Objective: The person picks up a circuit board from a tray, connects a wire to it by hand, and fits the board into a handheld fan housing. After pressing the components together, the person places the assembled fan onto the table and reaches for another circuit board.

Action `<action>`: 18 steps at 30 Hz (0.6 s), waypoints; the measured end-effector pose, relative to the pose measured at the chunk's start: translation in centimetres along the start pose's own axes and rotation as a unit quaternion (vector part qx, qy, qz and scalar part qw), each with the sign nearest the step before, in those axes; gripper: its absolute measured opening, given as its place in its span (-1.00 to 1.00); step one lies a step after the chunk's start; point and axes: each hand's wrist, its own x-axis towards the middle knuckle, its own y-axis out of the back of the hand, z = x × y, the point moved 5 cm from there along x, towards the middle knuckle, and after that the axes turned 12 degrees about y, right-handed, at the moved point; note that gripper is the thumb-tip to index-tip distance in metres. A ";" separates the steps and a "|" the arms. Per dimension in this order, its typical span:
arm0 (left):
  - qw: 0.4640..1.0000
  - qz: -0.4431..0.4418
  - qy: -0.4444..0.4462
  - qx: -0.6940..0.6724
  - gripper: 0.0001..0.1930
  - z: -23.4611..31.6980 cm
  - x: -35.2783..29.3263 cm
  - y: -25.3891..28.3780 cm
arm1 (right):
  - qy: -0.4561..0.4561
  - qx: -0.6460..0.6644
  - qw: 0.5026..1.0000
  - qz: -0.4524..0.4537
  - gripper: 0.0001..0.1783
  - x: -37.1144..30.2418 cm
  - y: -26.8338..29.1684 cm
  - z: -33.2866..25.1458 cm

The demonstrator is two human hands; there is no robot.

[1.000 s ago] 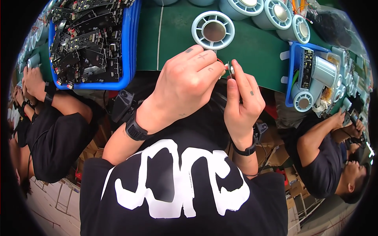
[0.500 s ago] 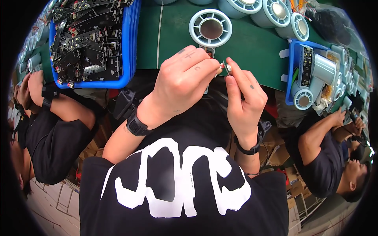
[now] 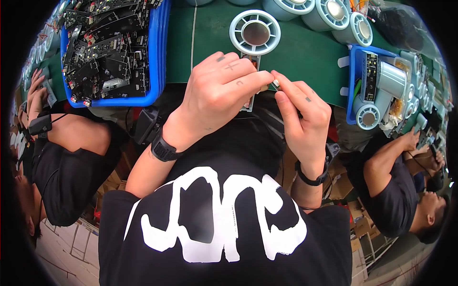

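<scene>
My right hand point(image 3: 305, 117) pinches a thin, dark circuit board point(image 3: 275, 87), seen nearly edge-on, with a small white connector on it. Thumb and forefinger of my left hand point(image 3: 217, 88) are pressed together right at that connector. Whatever they grip is covered by the fingers. Just beyond my hands a pale blue round housing point(image 3: 234, 34), with a spoked rim and a dark centre disc, lies on the green table point(image 3: 210, 43). Its body reaches back toward me under my left hand, with an open section partly showing behind the fingers.
On the left, a blue bin point(image 3: 157, 57) is heaped with black circuit boards point(image 3: 112, 52). A smaller blue bin point(image 3: 354, 71) on the right holds pale cylindrical parts and a board. More round housings point(image 3: 332, 14) stand at the far right. Co-workers sit on both sides.
My right hand has shifted slightly right and tilted the circuit board. The left fingertips have closed in on the connector, covering the gap seen before. A co-worker's hands at left moved.
</scene>
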 end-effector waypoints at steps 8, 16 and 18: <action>1.000 -0.011 -0.009 0.016 -0.75 0.0 0.3 0.1 | 0.011 -0.004 0.998 -0.054 -0.66 0.9 0.5 -0.2; 0.999 0.031 0.020 -0.016 -0.64 -0.2 -0.2 0.7 | -0.060 0.050 0.997 -0.028 -0.67 0.6 0.6 0.1; 0.989 0.103 0.095 -0.047 -0.58 -0.8 -1.2 0.9 | -0.112 0.085 0.990 -0.020 -0.66 0.5 0.4 0.0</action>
